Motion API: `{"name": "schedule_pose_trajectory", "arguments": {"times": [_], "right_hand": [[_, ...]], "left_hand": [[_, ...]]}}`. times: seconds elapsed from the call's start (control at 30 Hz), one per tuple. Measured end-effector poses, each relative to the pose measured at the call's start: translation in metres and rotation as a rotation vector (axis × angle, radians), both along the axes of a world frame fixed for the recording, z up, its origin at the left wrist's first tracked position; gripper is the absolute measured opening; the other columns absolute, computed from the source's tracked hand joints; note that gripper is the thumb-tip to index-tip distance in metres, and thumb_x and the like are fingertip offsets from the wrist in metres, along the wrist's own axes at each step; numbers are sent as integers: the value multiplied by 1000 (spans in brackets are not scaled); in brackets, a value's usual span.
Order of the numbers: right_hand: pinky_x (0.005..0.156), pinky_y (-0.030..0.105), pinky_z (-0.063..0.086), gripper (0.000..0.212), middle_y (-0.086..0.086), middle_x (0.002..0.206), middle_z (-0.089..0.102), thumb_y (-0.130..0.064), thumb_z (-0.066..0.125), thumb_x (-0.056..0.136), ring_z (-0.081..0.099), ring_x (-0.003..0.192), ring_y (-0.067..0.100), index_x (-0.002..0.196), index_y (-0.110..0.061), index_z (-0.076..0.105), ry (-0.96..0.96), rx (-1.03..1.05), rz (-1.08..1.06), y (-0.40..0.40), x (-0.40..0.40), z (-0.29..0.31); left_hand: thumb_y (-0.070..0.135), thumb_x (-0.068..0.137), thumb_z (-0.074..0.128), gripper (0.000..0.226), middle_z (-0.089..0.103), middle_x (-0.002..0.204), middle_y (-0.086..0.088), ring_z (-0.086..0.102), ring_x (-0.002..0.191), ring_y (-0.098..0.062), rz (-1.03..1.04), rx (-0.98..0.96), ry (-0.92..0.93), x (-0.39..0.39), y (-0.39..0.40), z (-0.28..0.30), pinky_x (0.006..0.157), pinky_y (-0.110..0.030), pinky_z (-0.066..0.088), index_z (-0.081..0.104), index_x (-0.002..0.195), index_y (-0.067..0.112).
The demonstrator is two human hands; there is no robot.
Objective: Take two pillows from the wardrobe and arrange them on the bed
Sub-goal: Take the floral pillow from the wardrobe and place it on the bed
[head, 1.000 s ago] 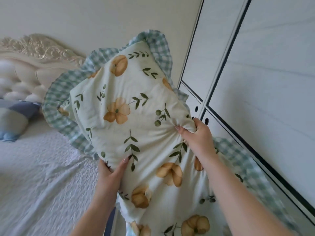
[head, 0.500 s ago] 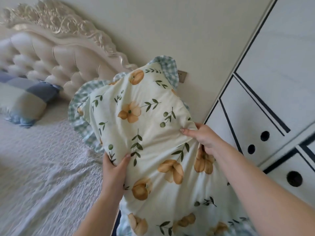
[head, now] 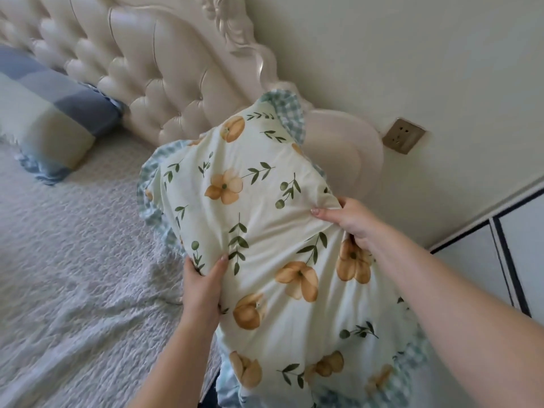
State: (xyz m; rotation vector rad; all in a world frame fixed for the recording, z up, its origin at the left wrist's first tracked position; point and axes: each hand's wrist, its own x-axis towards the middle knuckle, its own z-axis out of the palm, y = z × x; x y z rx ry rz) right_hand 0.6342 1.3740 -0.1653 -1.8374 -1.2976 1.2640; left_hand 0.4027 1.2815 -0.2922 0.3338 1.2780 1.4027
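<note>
matt cloth pillow [head: 265, 231], glossy tufted headboard [head: 164, 69]

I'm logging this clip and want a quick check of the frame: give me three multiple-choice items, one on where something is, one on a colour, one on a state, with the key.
1. Where is the blue checked pillow?
A. On the bed against the headboard, at far left
B. On the floor
C. Inside the wardrobe

2. What colour are the flowers on the floral pillow?
A. Red
B. Orange
C. Purple

3. How is the floral pillow held?
A. Lying flat on the bed, untouched
B. Pinched by one hand only
C. Gripped by both hands, lifted over the bed's edge

Key: 1 A, it lies on the bed cover below the tufted headboard. 2 B, orange blooms with green leaves on cream cloth. 3 C, the left hand grips its left side and the right hand bunches its right side.
</note>
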Motion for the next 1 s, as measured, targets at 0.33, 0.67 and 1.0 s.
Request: {"name": "schedule_pose_trajectory", "arguments": {"times": [0.33,0.67,1.0], "right_hand": [[82,34,53,51,5,99,72,-24,81,66,69,89,23,113,-12,63,41,-150,254,185,-51,-57],[82,35,54,42,5,94,73,-22,80,69,69,85,25,107,-15,66,50,-218,541,352,-140,-141],[84,38,55,39,6,96,73,-24,81,66,70,87,24,102,-14,69,82,-188,651,443,-241,-216]], "left_hand": [[24,73,79,61,65,115,-2,66,100,-23,219,-130,9,-27,110,-41,82,-43,56,49,127,23],[23,65,78,70,65,120,-11,66,102,-32,493,-226,-78,-66,220,-109,88,-52,53,50,128,18],[8,82,69,45,65,109,-7,66,94,-25,653,-260,19,-143,303,-168,75,-38,54,50,123,12]]}}
